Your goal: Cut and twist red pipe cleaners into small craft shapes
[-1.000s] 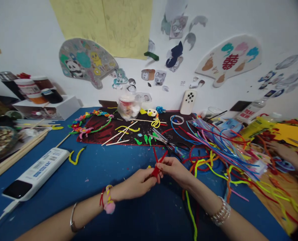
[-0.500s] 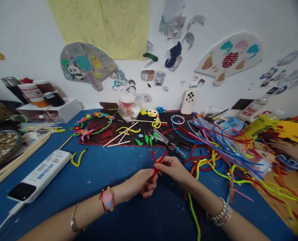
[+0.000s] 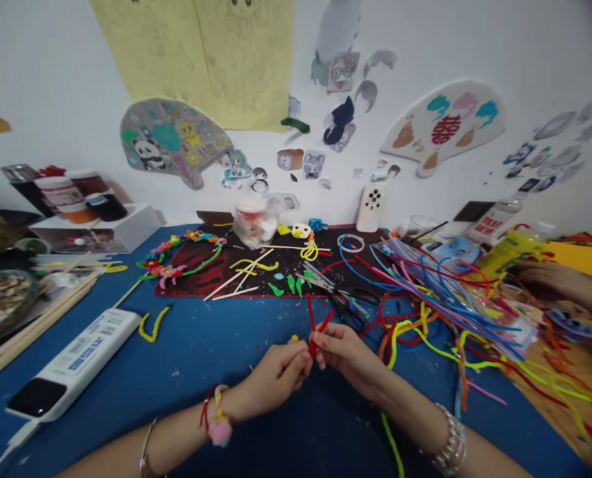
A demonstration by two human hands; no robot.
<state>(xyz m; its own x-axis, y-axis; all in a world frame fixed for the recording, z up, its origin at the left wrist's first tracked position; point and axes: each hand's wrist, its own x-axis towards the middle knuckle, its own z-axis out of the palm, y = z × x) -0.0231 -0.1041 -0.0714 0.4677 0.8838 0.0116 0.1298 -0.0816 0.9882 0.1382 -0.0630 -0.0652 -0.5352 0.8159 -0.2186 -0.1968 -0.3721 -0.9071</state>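
Between my two hands, over the blue table, is a red pipe cleaner [image 3: 312, 325] bent so that two ends stick up in a narrow V. My left hand [image 3: 281, 372] is closed around its lower part, and a small yellow bit [image 3: 295, 338] shows above those fingers. With thumb and fingertips, my right hand [image 3: 343, 348] pinches the same red piece from the right. The part inside the fists is hidden. Just beyond my hands lie scissors [image 3: 340, 292] and small green pieces [image 3: 291, 285] on a dark mat [image 3: 216, 279].
Loose pipe cleaners [image 3: 425, 312] spread over the right side. A bent yellow piece [image 3: 155, 325], a white power bank [image 3: 77, 362] with a cable, and wooden sticks [image 3: 47, 312] lie left. A colourful wreath [image 3: 176, 255] rests at the back. Another person's hand [image 3: 555, 275] is at far right.
My left hand has rolled slightly, its bracelet charm turning downward, and a yellow bit has come into sight. Both hands sit slightly lower in view. The red ends have shifted between my fingers.
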